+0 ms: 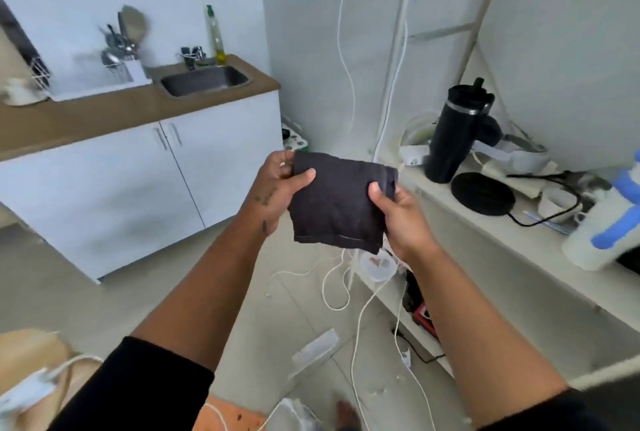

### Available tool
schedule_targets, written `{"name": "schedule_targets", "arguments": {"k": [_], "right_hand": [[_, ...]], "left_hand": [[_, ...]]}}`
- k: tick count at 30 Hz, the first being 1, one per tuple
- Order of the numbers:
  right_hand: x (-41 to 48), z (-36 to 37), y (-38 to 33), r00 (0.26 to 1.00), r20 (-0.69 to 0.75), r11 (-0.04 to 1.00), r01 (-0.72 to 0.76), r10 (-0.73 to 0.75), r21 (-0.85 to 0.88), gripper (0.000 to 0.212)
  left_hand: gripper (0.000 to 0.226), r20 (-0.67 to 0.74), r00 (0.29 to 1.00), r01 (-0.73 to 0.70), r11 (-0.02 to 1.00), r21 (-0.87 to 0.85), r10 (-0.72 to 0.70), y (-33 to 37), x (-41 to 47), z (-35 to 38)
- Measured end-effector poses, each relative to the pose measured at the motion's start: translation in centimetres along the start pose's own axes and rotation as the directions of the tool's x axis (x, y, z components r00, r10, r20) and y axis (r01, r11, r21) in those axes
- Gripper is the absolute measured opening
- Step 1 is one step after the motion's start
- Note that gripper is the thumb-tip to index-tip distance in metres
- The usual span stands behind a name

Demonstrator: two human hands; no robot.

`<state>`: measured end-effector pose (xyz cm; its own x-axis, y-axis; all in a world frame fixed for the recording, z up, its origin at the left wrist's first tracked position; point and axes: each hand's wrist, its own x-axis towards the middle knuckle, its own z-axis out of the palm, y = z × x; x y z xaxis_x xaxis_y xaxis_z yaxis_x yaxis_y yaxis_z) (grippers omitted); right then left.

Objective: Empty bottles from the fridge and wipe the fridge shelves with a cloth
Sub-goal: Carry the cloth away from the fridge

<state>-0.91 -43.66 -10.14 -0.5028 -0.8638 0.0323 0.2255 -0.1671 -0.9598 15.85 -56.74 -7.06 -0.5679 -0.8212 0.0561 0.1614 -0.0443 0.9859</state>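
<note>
A dark folded cloth [337, 202] is held up in front of me, above the floor. My left hand [277, 188] pinches its upper left corner between thumb and fingers. My right hand [398, 219] grips its right edge, thumb on the front of the fabric. Both forearms reach forward from black sleeves. No fridge and no fridge bottles show in this view.
A white cabinet with a brown counter [114, 115] and steel sink [204, 79] stands at left, with a dish rack [104, 74]. At right, a white shelf [540, 247] holds a black tumbler [453, 133], a round black pad [483, 193] and a white jug [602, 226]. White cables [343, 281] trail over the floor.
</note>
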Motion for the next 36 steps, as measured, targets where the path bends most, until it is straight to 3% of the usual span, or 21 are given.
{"name": "schedule_targets", "arguments": {"k": [2, 5, 10, 16, 22, 30, 36], "right_hand": [[4.1, 1.4, -0.3, 0.999, 0.038, 0.993, 0.002, 0.002, -0.114, 0.02], [10.8, 4.0, -1.2, 0.992, 0.123, 0.975, 0.004, 0.024, -0.221, 0.014], [20.0, 9.7, -0.9, 0.967, 0.24, 0.968, -0.02, 0.082, -0.251, 0.018], [30.1, 17.0, 1.9, 0.93, 0.349, 0.943, 0.006, 0.118, -0.333, 0.016], [41.6, 24.0, 4.2, 0.924, 0.361, 0.928, 0.016, 0.129, -0.372, 0.012], [59.2, 34.4, 6.1, 0.966, 0.203, 0.923, -0.075, 0.162, -0.377, 0.012], [69.4, 37.8, 8.7, 0.963, 0.175, 0.935, -0.14, 0.206, -0.327, 0.011]], "left_hand": [[0.042, -0.105, 0.993, 0.058, 0.998, -0.035, -0.061, -0.6, 2.7, -1.9], [0.035, -0.189, 0.973, 0.102, 0.983, -0.15, -0.13, -1.2, 6.9, -4.7], [0.032, -0.316, 0.927, 0.102, 0.946, -0.307, -0.203, -1.8, 12.4, -9.5], [0.025, -0.496, 0.845, 0.063, 0.958, -0.278, -0.199, -3.1, 19.9, -18.2], [0.028, -0.446, 0.868, 0.082, 0.95, -0.302, -0.217, -4.9, 31.8, -26.5], [0.027, -0.383, 0.896, 0.161, 0.969, -0.187, -0.223, -2.0, 50.1, -37.5], [0.025, -0.429, 0.868, 0.19, 0.966, -0.177, -0.25, -2.9, 59.0, -41.6]]}}
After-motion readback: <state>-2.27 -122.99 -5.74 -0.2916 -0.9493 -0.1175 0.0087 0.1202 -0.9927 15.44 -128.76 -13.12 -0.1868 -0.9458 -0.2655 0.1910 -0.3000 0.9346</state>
